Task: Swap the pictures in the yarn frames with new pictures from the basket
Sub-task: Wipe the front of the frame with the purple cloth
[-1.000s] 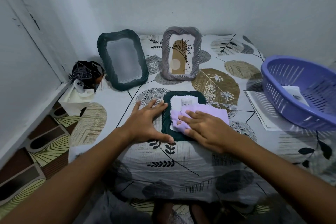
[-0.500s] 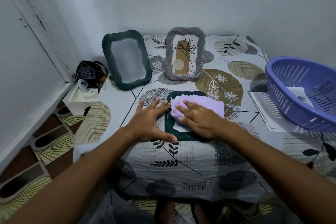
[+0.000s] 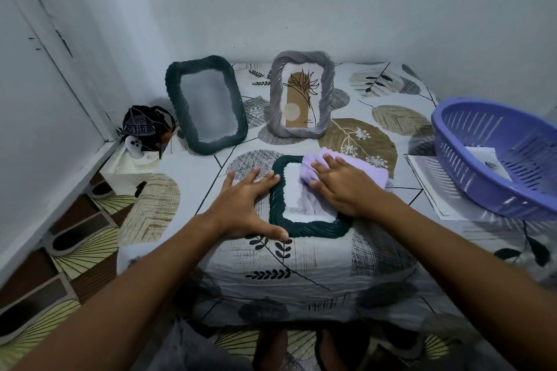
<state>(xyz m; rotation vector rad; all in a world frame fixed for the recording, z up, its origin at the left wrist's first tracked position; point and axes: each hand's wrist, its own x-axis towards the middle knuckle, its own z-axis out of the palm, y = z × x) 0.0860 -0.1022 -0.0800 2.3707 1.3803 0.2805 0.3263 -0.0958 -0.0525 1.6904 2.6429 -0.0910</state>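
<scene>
The surface, a low bed (image 3: 301, 262) under a leaf-print sheet, carries everything, and against the wall two frames are seen propped: a dark green frame (image 3: 206, 105) at eleven o'clock whose opening looks blank grey, and a grey yarn frame (image 3: 302, 95) at twelve o'clock with a brown plant print in it. At three o'clock the purple basket (image 3: 497, 156) is held off the sheet edge, with a white picture (image 3: 485, 159) visible inside and papers (image 3: 431, 187) beneath it. In the centre a third, flat-lying green frame (image 3: 307, 199) is being wiped: the lilac cloth (image 3: 346, 169) has been carried from the frame's lower left, a second ago, up to its top right corner, so more of the pale glass is now uncovered. This is judged to be cleaning after a swap, with the blank frame at eleven o'clock likely left to fill. The right hand (image 3: 343, 187) is pressed flat on the cloth, fingers extended and slightly spread. The left hand (image 3: 244, 205) is laid open on the sheet, fingers splayed, touching the frame's left edge to steady it.
</scene>
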